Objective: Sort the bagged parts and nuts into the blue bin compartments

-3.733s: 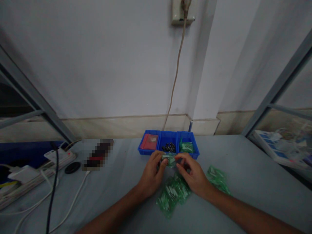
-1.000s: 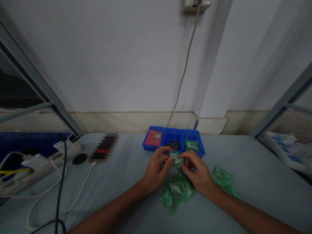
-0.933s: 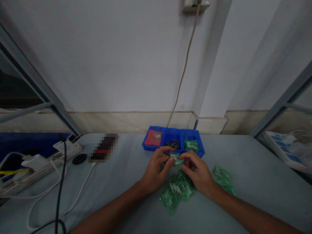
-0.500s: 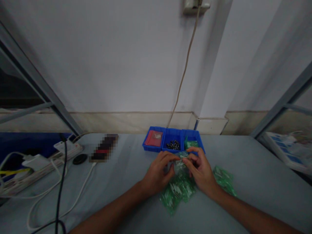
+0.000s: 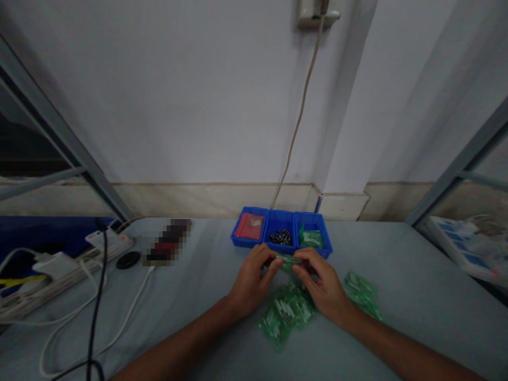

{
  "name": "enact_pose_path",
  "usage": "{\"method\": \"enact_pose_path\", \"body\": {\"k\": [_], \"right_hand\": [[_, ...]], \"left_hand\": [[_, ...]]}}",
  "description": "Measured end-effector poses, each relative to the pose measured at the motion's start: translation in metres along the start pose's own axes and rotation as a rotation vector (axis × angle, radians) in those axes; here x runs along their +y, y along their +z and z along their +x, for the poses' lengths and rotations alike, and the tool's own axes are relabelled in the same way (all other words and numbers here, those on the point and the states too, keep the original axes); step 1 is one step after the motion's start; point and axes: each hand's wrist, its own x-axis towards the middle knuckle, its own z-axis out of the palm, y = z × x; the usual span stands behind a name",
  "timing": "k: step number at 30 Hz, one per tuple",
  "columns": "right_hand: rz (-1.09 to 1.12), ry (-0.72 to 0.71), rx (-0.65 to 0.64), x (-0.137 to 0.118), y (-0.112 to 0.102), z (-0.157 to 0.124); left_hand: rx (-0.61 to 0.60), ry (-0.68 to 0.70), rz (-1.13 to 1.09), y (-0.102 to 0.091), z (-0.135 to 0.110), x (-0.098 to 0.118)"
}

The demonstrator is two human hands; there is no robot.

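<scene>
Between my two hands is a small green plastic bag [image 5: 288,261], with pale slim pieces showing inside it. My left hand [image 5: 254,278] pinches its left end between thumb and fingers. The right end is pinched by my right hand [image 5: 322,283]. Just below the hands, several green bags of slim metallic-looking pieces [image 5: 286,311] lie in a heap on the table. More green bags [image 5: 362,293] rest to the right of my right wrist. Right behind my hands stands a blue three-compartment tray [image 5: 294,244].
In the tray lie a red bag [image 5: 250,226], small black-and-silver parts [image 5: 280,237] and a green bag [image 5: 311,238]. At left are a blurred-out phone-like device [image 5: 167,243] on a white cable, a black disc [image 5: 128,260] and a power strip [image 5: 67,283].
Both hands have come down slightly from the tray's front edge, and the held bag now lies flatter and lower between them. The bag in the right compartment shows more fully.
</scene>
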Motion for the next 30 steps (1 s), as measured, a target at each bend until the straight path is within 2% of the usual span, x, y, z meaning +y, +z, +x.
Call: {"method": "enact_pose_path", "body": {"k": [2,5,8,11,15,18,24,30], "right_hand": [[0.038,0.062,-0.004,0.0,0.002,-0.003],[0.028,0.047,0.039,0.0,0.001,-0.005],[0.004,0.044,0.075,0.001,-0.002,-0.002],[0.074,0.124,0.17,0.003,-0.005,0.001],[0.186,0.155,0.314,0.005,-0.009,0.006],[0.213,0.138,0.375,0.008,-0.011,0.01],[0.181,0.152,0.365,0.011,-0.009,0.015],[0.183,0.105,0.295,0.004,-0.004,0.011]], "left_hand": [[-0.042,-0.058,0.019,0.0,-0.001,0.0],[-0.111,-0.085,0.072,0.0,-0.001,-0.002],[-0.167,0.018,0.212,0.0,0.0,-0.005],[-0.177,0.114,0.394,-0.001,-0.001,-0.009],[-0.181,0.164,0.553,-0.002,-0.003,-0.011],[-0.198,0.173,0.645,-0.003,-0.003,-0.01],[-0.282,0.129,0.804,-0.006,-0.002,-0.006],[-0.28,0.009,0.927,-0.004,-0.005,-0.001]]}}
